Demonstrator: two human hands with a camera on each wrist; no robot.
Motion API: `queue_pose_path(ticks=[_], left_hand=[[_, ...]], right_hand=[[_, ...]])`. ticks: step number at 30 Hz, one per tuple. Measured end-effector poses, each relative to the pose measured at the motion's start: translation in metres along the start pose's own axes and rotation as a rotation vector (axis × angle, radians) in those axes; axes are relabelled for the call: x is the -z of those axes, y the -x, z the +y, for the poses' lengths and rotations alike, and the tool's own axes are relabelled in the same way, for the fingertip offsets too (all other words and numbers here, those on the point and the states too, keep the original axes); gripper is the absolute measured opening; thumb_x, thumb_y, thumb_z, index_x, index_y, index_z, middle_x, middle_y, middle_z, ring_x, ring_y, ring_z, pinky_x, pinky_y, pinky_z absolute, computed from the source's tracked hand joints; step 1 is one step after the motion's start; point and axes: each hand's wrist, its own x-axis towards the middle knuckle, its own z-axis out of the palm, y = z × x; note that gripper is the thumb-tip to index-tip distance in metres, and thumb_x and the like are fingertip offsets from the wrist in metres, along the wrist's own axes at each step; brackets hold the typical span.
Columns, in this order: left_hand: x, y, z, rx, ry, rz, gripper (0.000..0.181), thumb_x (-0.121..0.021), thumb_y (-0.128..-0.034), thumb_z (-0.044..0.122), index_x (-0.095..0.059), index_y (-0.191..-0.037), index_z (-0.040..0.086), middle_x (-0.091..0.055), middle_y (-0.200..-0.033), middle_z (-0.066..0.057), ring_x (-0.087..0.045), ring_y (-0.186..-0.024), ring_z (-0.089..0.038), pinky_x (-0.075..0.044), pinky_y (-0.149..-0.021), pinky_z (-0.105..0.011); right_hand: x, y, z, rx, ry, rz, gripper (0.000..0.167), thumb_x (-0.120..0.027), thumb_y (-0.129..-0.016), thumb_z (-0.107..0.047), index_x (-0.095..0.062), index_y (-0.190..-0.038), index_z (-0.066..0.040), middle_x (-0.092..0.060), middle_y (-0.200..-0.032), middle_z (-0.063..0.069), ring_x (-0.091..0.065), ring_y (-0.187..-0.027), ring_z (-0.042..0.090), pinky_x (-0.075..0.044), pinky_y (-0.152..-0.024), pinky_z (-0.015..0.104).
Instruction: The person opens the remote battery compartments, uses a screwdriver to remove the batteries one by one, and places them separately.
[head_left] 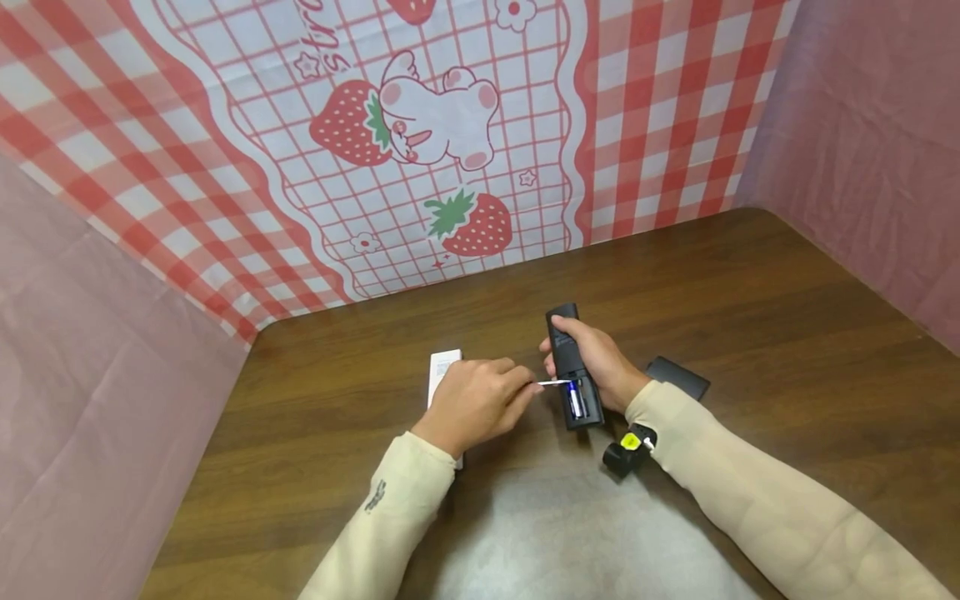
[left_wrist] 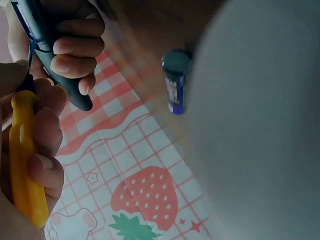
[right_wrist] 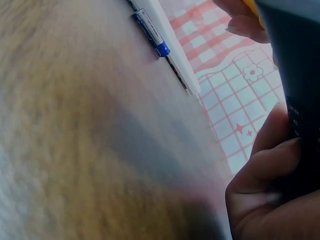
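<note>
My right hand (head_left: 606, 358) grips a black remote control (head_left: 564, 354), its back facing up and the battery compartment uncovered. Inside the compartment shows a blue-and-silver battery (head_left: 576, 400). In my left hand (head_left: 483, 400) is a screwdriver; the left wrist view shows its yellow handle (left_wrist: 24, 150) held between thumb and fingers. The thin shaft of the screwdriver (head_left: 553, 382) reaches the compartment at the battery's upper end. Beneath the left hand, a white box (head_left: 442, 371) with a printed code is partly hidden. Beside it on the table lies a loose battery (right_wrist: 151, 32).
A flat black piece (head_left: 678, 377) lies on the wooden table (head_left: 360, 367) just beyond the right wrist. A black wrist camera (head_left: 626, 450) with a yellow sticker is strapped there. Behind the table hangs a red-and-white strawberry cloth (head_left: 645, 125); pink cloth (head_left: 862, 158) covers the sides.
</note>
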Motion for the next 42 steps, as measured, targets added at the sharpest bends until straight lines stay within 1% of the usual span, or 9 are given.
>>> queue_pose_path(ticks=[3,9,13,16,19,23,30,37,42], left_hand=[[-0.0017,0.0004,0.0007,0.018,-0.007,-0.001,0.022,-0.064,-0.0969,0.034,-0.070,-0.084,0.016,-0.066,-0.074,0.006,-0.059,-0.057,-0.009,-0.047,-0.051,-0.029],[-0.0018,-0.0025,0.0022,0.026,-0.057,0.005,0.028,-0.060,-0.0976,0.033,-0.061,-0.075,0.018,-0.057,-0.066,0.007,-0.052,-0.051,-0.010,-0.042,-0.046,-0.029],[-0.0007,-0.0045,0.0040,0.028,-0.099,0.013,0.029,-0.058,-0.0983,0.034,-0.059,-0.074,0.018,-0.053,-0.065,0.006,-0.049,-0.049,-0.011,-0.039,-0.044,-0.029],[-0.0009,-0.0042,0.0054,0.024,-0.104,0.013,0.028,-0.059,-0.0985,0.033,-0.058,-0.074,0.018,-0.054,-0.065,0.006,-0.050,-0.050,-0.010,-0.040,-0.044,-0.028],[-0.0016,-0.0033,0.0060,0.023,-0.079,0.005,0.027,-0.060,-0.0981,0.032,-0.058,-0.074,0.019,-0.056,-0.064,0.007,-0.050,-0.050,-0.008,-0.040,-0.044,-0.027],[-0.0023,-0.0028,0.0050,0.033,-0.015,0.000,0.025,-0.063,-0.0965,0.030,-0.060,-0.075,0.019,-0.057,-0.064,0.010,-0.048,-0.050,-0.004,-0.039,-0.045,-0.025],[-0.0028,-0.0010,0.0013,0.068,0.096,-0.027,0.029,-0.066,-0.0946,0.029,-0.053,-0.071,0.021,-0.046,-0.059,0.013,-0.040,-0.048,-0.002,-0.031,-0.044,-0.023],[-0.0020,0.0006,-0.0010,0.080,0.135,-0.035,0.030,-0.068,-0.0937,0.029,-0.051,-0.070,0.021,-0.044,-0.058,0.013,-0.040,-0.048,-0.003,-0.030,-0.044,-0.023],[-0.0023,0.0008,-0.0010,0.093,0.170,-0.060,0.030,-0.067,-0.0944,0.029,-0.051,-0.070,0.021,-0.044,-0.057,0.012,-0.040,-0.048,-0.003,-0.030,-0.045,-0.021]], right_hand=[[0.0000,-0.0003,0.0004,0.001,0.008,0.002,0.052,-0.043,-0.105,-0.047,-0.052,-0.114,0.003,-0.061,-0.075,0.004,-0.060,-0.064,0.012,-0.051,-0.061,0.025],[0.0008,-0.0013,0.0004,0.001,0.004,0.012,0.052,-0.043,-0.105,-0.047,-0.053,-0.113,0.003,-0.061,-0.076,0.004,-0.060,-0.065,0.012,-0.052,-0.062,0.026],[0.0019,-0.0020,-0.0002,0.001,0.001,0.019,0.054,-0.043,-0.105,-0.048,-0.052,-0.116,0.003,-0.060,-0.080,0.004,-0.060,-0.067,0.013,-0.052,-0.064,0.027],[0.0021,-0.0020,-0.0005,-0.001,0.009,0.026,0.055,-0.043,-0.104,-0.048,-0.051,-0.118,0.004,-0.060,-0.081,0.005,-0.060,-0.067,0.013,-0.053,-0.065,0.027],[0.0010,-0.0018,-0.0001,-0.004,0.013,0.044,0.055,-0.044,-0.104,-0.047,-0.051,-0.118,0.006,-0.061,-0.080,0.005,-0.060,-0.066,0.013,-0.053,-0.065,0.028],[-0.0006,-0.0010,0.0009,-0.002,0.029,0.057,0.055,-0.043,-0.105,-0.046,-0.052,-0.117,0.007,-0.061,-0.077,0.005,-0.060,-0.065,0.013,-0.053,-0.064,0.028],[-0.0031,0.0002,0.0019,0.001,0.070,0.053,0.053,-0.041,-0.105,-0.045,-0.053,-0.114,0.006,-0.062,-0.073,0.005,-0.061,-0.063,0.012,-0.053,-0.062,0.027],[-0.0052,0.0006,0.0018,0.006,0.104,0.041,0.054,-0.041,-0.106,-0.044,-0.053,-0.116,0.007,-0.063,-0.073,0.005,-0.061,-0.064,0.013,-0.053,-0.063,0.028],[-0.0043,0.0011,0.0031,-0.004,0.126,0.041,0.054,-0.042,-0.105,-0.046,-0.054,-0.116,0.006,-0.064,-0.077,0.006,-0.062,-0.066,0.014,-0.053,-0.065,0.028]])
